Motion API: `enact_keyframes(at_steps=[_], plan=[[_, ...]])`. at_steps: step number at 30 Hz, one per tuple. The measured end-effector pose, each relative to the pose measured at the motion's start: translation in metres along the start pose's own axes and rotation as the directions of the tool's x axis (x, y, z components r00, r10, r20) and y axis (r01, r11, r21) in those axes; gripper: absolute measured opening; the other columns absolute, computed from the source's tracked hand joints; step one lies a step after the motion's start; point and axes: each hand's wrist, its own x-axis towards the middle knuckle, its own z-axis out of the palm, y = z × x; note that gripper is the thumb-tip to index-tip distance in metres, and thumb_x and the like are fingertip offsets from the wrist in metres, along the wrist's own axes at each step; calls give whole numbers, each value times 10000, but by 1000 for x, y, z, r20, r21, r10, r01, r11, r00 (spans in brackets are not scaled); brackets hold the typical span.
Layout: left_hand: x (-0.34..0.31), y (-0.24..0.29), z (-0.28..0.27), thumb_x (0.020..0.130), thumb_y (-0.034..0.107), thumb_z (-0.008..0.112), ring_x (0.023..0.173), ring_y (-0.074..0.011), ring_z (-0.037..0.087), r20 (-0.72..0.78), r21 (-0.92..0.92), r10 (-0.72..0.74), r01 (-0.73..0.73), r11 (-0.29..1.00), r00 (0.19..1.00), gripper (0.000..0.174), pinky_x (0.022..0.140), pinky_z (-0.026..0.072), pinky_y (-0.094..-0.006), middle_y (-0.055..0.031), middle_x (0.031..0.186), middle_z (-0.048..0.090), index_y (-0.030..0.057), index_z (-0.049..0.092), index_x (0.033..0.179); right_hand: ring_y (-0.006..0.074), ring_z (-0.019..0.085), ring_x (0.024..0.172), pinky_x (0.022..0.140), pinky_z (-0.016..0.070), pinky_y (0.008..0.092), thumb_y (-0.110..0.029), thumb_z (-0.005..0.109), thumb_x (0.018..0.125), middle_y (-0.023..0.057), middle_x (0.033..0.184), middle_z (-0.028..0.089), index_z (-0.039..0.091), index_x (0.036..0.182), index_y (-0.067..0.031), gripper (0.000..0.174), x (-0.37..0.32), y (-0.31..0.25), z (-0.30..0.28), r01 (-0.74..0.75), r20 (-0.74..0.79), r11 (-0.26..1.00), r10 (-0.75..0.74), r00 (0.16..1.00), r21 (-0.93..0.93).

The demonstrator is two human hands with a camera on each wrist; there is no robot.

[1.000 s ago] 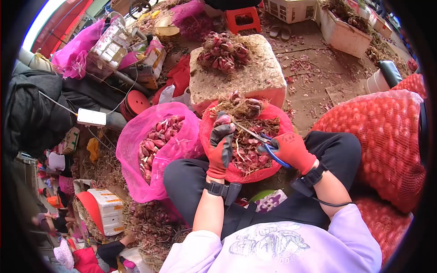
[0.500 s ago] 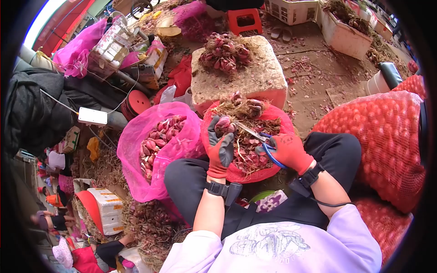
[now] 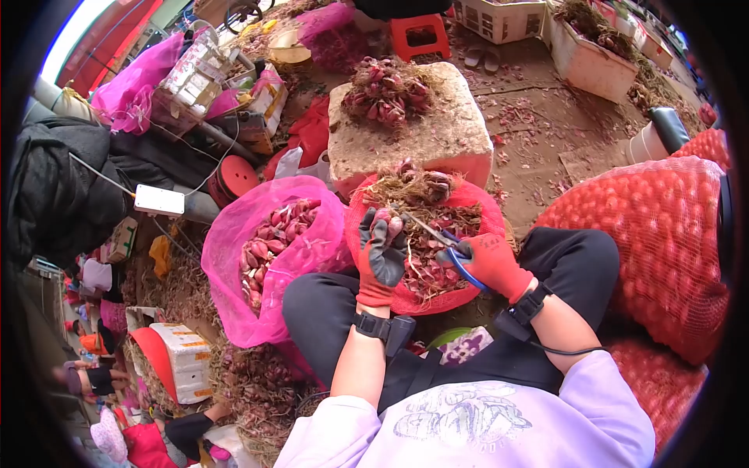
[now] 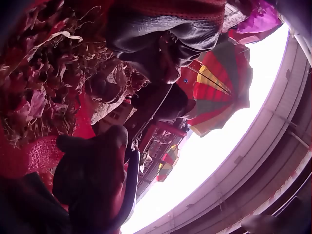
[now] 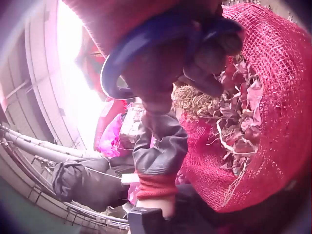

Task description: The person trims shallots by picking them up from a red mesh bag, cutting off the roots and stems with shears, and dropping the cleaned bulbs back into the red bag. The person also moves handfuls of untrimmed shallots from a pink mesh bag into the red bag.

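My left hand [image 3: 382, 261], in a red glove with a dark grey palm, holds a few shallots [image 3: 394, 225] at its fingertips, palm turned up. My right hand [image 3: 495, 261], gloved alike, grips blue-handled scissors [image 3: 466, 269], their blades pointing at the shallots. In the right wrist view the blue handle [image 5: 139, 46] loops round the fingers. Both hands are over a red mesh bag [image 3: 488, 204] of loose skins and trimmings, with a bunch of rooty shallots [image 3: 425, 186] on its far side. Left of it, a pink mesh bag [image 3: 226, 269] contains many shallots [image 3: 273, 238].
Beyond the bags stands a foam block [image 3: 460, 109] topped by a bunch of shallots [image 3: 386, 90]. Full red net sacks [image 3: 640, 234] lean at the right. A pile of dried shallots [image 3: 257, 390] lies at the left, near other people.
My left hand has uncurled somewhat and shifted slightly right and down, so more of the shallots shows. The right hand has moved slightly down with the scissors.
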Motion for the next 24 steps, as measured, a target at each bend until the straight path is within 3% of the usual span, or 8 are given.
enact_keyframes(at_steps=[3,4,8,11,17,19,20,24], plan=[[-2,3,3,897,91,598,934,-154,625,1,21,-3,3,1000,1000,364,850,512,-283,-3,1028,620,135,494,1243,335,612,726,651,472,423,-563,669,732,140,761,617,630,837,-50,525,1,14,10,149,-223,965,-197,955,-216],[-2,3,3,897,96,600,936,-152,624,33,15,-10,9,1000,999,369,857,507,-282,0,1030,619,134,489,1247,324,612,780,667,473,418,-597,640,738,148,828,610,610,874,-44,571,1,14,10,105,-166,963,-149,975,-247],[0,-2,5,901,108,599,946,-134,616,141,143,28,-49,989,990,379,881,496,-288,18,1038,617,133,477,1259,318,623,754,657,476,418,-626,594,757,148,784,621,613,824,-48,582,1,9,12,119,-182,948,-178,967,-294],[-7,-2,15,902,111,599,935,-111,608,78,223,13,-30,974,997,381,890,495,-304,26,1052,609,129,475,1262,308,632,729,642,479,415,-616,564,781,146,749,629,626,803,-53,567,1,8,12,79,-151,952,-128,980,-295],[-1,-8,0,903,78,590,1009,-135,588,161,64,3,-13,998,987,372,891,495,-296,-7,1097,592,100,482,1258,302,638,655,609,481,411,-598,536,810,145,650,627,641,684,-67,556,-1,-3,3,54,-85,950,-84,993,-308],[-6,-4,10,915,120,580,1002,-132,588,180,103,1,-20,994,984,345,891,493,-299,-4,1115,591,103,493,1249,305,636,649,601,476,411,-611,533,810,149,640,622,644,681,-63,573,2,3,7,75,-81,941,-108,991,-329],[-7,-2,13,921,140,575,999,-131,588,190,122,1,-24,992,982,333,891,492,-301,-2,1124,590,105,499,1244,318,626,637,595,466,414,-595,567,796,153,638,616,653,701,-61,549,3,4,6,61,-48,973,-74,996,-224],[-3,3,8,946,186,524,886,-172,621,64,22,-218,218,976,974,306,806,527,-320,-71,1123,604,80,509,1232,349,604,630,585,437,418,-551,637,772,167,658,607,670,773,-53,499,3,5,4,8,49,992,-14,999,127]])
